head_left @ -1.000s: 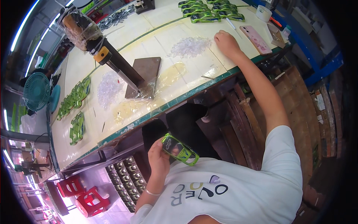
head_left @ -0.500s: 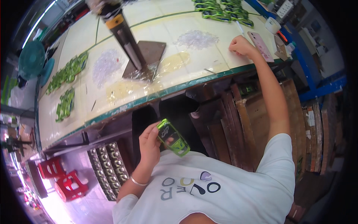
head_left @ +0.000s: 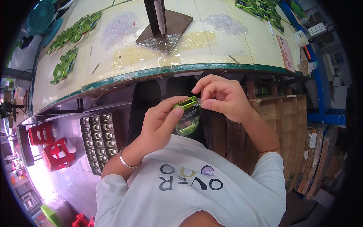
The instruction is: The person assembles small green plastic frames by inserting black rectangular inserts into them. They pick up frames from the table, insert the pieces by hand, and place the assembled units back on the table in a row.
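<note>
My left hand holds a green-framed, rounded plastic case with a dark see-through panel, thumb on its upper edge. The case hangs tilted in front of my shirt, below the table's front edge. My right hand is at the case's upper right corner, thumb and forefinger pinched on a small clear plastic piece that touches the frame. The piece is too small to tell its exact shape. On the table lie two piles of similar clear pieces, a left pile and a right pile.
A metal stand on a brown square base rises mid-table. Green parts lie in rows at the left, more green parts at the far right. Near a pink phone stands a white roll. Red stools are on the floor.
My right hand has come from the table near the phone down to the case and now pinches a small clear piece. My left hand has raised and turned the case. The view has shifted.
</note>
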`<act>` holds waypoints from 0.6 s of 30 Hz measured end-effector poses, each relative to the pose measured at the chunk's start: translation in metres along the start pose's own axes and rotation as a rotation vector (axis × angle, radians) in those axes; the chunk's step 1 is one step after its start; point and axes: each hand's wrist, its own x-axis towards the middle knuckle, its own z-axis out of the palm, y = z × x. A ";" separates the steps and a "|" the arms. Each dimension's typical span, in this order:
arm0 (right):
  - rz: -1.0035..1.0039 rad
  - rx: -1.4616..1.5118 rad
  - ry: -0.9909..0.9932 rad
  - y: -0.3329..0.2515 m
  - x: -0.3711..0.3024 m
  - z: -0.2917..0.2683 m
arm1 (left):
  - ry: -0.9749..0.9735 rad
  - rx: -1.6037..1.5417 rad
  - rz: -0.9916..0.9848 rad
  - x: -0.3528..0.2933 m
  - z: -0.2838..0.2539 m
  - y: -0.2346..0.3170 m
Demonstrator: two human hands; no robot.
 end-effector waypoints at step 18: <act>0.059 -0.074 -0.015 0.001 -0.002 0.002 | -0.036 0.183 0.049 0.001 0.000 0.003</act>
